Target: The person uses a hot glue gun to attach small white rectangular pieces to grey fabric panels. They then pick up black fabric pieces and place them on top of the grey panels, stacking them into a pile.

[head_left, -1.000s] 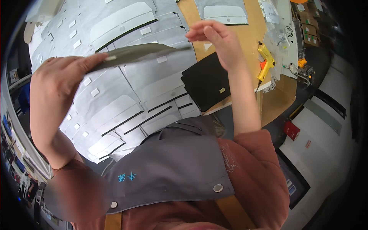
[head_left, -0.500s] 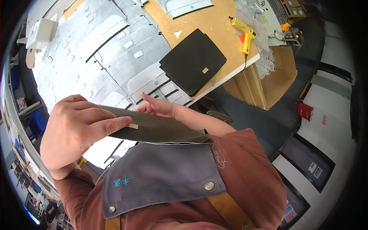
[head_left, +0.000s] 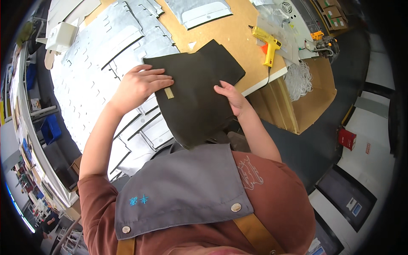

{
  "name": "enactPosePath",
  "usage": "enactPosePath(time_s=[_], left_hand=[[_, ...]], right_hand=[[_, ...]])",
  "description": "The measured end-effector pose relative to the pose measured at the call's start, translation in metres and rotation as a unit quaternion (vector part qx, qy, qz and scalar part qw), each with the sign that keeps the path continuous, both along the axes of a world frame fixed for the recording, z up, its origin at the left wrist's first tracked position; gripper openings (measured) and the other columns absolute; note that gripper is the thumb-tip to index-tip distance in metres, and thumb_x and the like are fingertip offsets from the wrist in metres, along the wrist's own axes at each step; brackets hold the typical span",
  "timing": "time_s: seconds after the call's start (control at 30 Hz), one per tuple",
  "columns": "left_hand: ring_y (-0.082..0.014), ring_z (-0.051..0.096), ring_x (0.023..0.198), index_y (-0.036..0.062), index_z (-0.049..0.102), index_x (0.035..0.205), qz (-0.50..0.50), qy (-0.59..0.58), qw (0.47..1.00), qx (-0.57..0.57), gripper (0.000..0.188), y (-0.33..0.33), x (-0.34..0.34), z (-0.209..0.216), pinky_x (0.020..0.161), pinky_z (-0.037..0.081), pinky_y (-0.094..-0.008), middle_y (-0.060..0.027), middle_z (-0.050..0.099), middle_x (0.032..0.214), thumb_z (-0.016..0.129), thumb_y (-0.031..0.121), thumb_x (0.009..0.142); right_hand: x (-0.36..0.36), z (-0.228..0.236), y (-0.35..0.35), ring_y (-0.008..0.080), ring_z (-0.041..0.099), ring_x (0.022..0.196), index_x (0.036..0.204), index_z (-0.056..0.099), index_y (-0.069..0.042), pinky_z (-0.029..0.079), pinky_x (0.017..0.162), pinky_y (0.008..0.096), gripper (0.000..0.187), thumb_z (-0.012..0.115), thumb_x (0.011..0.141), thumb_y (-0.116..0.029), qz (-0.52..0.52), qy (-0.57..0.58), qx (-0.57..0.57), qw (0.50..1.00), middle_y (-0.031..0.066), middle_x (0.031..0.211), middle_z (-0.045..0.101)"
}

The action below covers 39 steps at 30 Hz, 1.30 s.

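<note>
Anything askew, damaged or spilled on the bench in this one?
Nothing stands out. Both hands, left hand and right hand, hold a dark fabric panel flat over the workbench; grey cut pieces overlap in rows, and the yellow glue gun lies near the edge.

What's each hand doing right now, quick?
Left hand: fingers closed on the left edge of the dark olive-black cut fabric panel, by its small tan tag.
Right hand: fingers touching the panel's right edge; grip cannot be told.

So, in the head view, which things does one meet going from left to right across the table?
White box → grey cut panels → left hand → dark fabric piece → right hand → yellow glue gun → white cord bundle.
</note>
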<state>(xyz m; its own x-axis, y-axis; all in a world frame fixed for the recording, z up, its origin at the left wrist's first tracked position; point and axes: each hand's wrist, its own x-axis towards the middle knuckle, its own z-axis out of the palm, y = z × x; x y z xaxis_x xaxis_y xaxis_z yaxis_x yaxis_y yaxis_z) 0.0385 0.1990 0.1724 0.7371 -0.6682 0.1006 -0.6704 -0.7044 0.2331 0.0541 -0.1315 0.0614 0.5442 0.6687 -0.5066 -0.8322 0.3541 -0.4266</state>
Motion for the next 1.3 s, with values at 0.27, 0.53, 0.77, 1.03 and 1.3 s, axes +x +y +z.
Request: enactPosePath(time_s=[0.27,0.53,0.77,1.03,1.3], left_hand=[[-0.0191,0.056,0.129,0.0221,0.066,0.124,0.028,-0.143,0.988,-0.052,0.039,-0.05,0.074,-0.019,0.109,0.042,-0.0419,0.0049,0.066,0.129,0.065,0.013,0.086],[-0.0279,0.059,0.119,0.0148,0.067,0.12,0.305,0.097,0.932,-0.168,0.027,-0.002,0.004,-0.104,0.1,0.048,-0.038,-0.0053,0.063,0.132,0.063,0.016,0.093],[-0.0223,0.064,0.112,0.0134,0.071,0.116,0.477,0.24,0.805,-0.258,0.023,0.033,-0.086,-0.125,0.091,0.051,-0.0336,-0.0041,0.067,0.126,0.063,0.015,0.095],[-0.0127,0.065,0.089,0.008,0.07,0.117,0.498,0.297,0.73,-0.36,0.023,0.038,-0.107,-0.135,0.076,0.052,-0.0269,-0.0046,0.071,0.107,0.061,0.013,0.097],[-0.0126,0.064,0.086,0.008,0.07,0.117,0.494,0.289,0.732,-0.37,0.023,0.054,-0.122,-0.139,0.076,0.052,-0.0269,-0.0062,0.071,0.098,0.06,0.013,0.097]], right_hand=[[-0.01,-0.002,-0.012,0.0208,0.064,0.111,0.133,0.053,-0.008,0.054,0.094,0.0372,0.036,0.06,0.098,-0.015,-0.264,-0.077,-0.101,0.956,0.0056,0.125,0.063],[-0.038,-0.104,-0.013,0.0187,0.064,0.086,0.112,0.051,-0.01,0.054,0.076,0.0351,0.032,0.074,0.09,-0.016,-0.176,0.102,-0.214,0.955,0.0048,0.106,0.063],[-0.026,-0.072,-0.012,0.018,0.063,0.072,0.106,0.048,-0.008,0.053,0.064,0.0321,0.029,0.069,0.094,-0.025,-0.19,0.066,-0.229,0.952,0.0065,0.093,0.063],[0.019,0.007,0.035,0.0235,0.067,0.076,0.117,0.045,0.001,0.057,0.056,0.0333,0.029,0.057,0.098,-0.017,-0.198,-0.139,-0.394,0.886,0.0127,0.097,0.061],[0.039,0.05,0.055,0.0181,0.064,0.068,0.109,0.049,-0.005,0.054,0.053,0.0303,0.021,0.061,0.097,-0.017,-0.23,-0.184,-0.3,0.907,0.0091,0.097,0.062]])
